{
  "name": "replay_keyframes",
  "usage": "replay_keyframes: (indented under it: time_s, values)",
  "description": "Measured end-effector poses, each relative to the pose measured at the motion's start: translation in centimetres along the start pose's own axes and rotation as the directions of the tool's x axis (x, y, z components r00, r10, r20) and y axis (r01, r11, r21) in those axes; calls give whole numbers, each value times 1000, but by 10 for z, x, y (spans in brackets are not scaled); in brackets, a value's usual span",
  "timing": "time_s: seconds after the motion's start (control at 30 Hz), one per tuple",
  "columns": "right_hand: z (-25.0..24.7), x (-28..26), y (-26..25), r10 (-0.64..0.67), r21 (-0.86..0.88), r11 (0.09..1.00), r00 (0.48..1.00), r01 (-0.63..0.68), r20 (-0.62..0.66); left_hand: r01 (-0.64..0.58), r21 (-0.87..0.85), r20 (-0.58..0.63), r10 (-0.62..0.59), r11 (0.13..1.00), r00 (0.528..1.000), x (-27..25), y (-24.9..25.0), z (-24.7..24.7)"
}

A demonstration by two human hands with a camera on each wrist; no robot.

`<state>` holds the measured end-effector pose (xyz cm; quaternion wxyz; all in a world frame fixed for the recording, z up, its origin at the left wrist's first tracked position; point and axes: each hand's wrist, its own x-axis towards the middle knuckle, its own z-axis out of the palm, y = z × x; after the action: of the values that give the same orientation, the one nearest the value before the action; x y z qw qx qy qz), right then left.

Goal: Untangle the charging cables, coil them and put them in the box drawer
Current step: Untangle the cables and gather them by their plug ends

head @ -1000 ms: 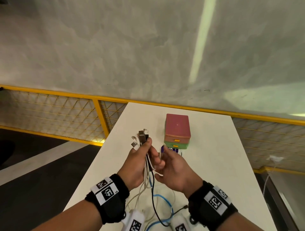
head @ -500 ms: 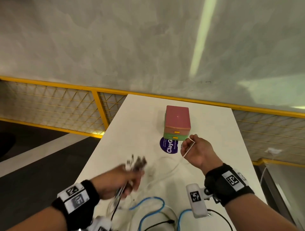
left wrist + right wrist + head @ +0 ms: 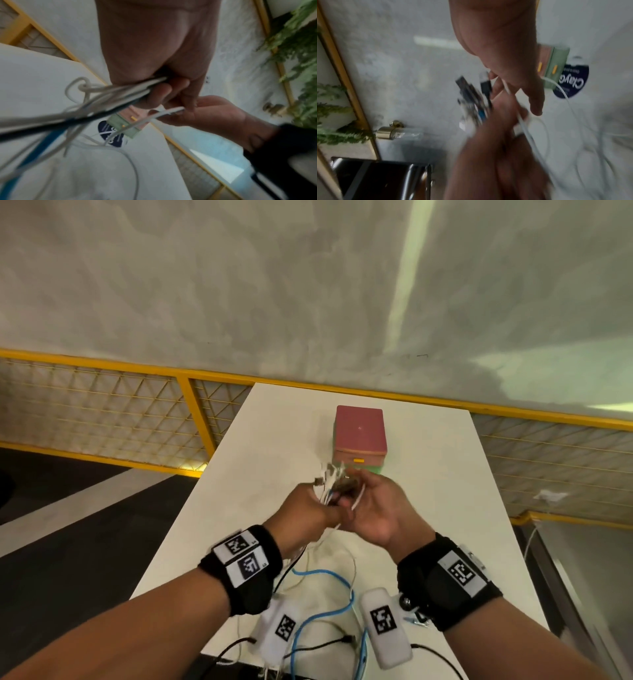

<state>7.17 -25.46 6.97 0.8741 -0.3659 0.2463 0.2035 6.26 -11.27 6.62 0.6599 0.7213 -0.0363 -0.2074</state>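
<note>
Both grips meet mid-frame: left hand (image 3: 310,505) clenches the cable bundle (image 3: 109,100), right hand (image 3: 373,508) pinches one white cable (image 3: 164,113); drawing it out slowly should avoid tightening knots before the box (image 3: 359,436) on the counter (image 3: 445,508)

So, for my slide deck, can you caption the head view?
Left hand grips a bundle of charging cables; right hand holds one white cable before the drawer box.

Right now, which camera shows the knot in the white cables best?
The left wrist view: the knot sits sharp just below the left hand gripping the bundle. The head view hides it behind the hands; the right wrist view is too blurred to show it.
</note>
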Motion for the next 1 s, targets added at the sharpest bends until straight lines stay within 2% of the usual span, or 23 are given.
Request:
replay_keyframes:
  time_s: [0.07, 0.1, 0.17, 0.23, 0.27, 0.3, 0.37, 0.43, 0.5, 0.63, 0.73, 0.8, 0.9, 1.0]
  values:
    - [-12, 5, -15, -38, 48, 998, 995, 43, -91, 54, 146, 155, -77, 988, 985, -13, -13, -13]
    - [-17, 5, -24, -52, 70, 996, 989, 62, -137, 88, 240, 229, -145, 967, 963, -21, -20, -22]
    - [-30, 4, -37, -81, 141, 984, 977, 110, -196, 141, 455, 343, -319, 879, 884, -36, -33, -41]
    - [-40, 3, -43, -100, 177, 974, 969, 142, -228, 175, 544, 390, -432, 820, 813, -48, -38, -56]
    - [-42, 1, -44, -112, 171, 973, 965, 155, -237, 189, 521, 372, -421, 832, 827, -50, -37, -59]
    - [-43, -2, -42, -123, 156, 974, 964, 163, -237, 199, 454, 317, -367, 868, 875, -48, -35, -60]
    - [-40, -7, -36, -125, 97, 984, 971, 147, -205, 178, 158, 105, -196, 971, 975, -35, -26, -54]
    - [-34, -10, -26, -103, 26, 994, 985, 108, -137, 74, -122, -62, -82, 990, 995, -19, -10, -39]
    - [-25, -12, -15, -82, -36, 996, 995, 80, -61, -12, -171, -108, -7, 985, 994, -7, 5, -16]
    - [-5, -14, -7, -47, -51, 997, 998, 49, 44, -59, -142, -75, 49, 988, 996, -1, 20, 27]
    - [-5, -16, -3, -19, -108, 994, 998, 25, 52, -25, -193, -60, 14, 981, 998, -2, 20, 36]
    - [-7, -16, -3, 4, -129, 992, 999, 2, 49, 6, -166, -15, -9, 986, 1000, -4, 19, 31]
    - [-16, -13, -14, -15, -15, 1000, 1000, 14, -20, 70, 48, 157, -76, 996, 985, -12, 5, 14]
    - [-38, -11, -35, -86, 72, 992, 981, 100, -176, 136, 315, 340, -246, 939, 908, -28, -17, -6]
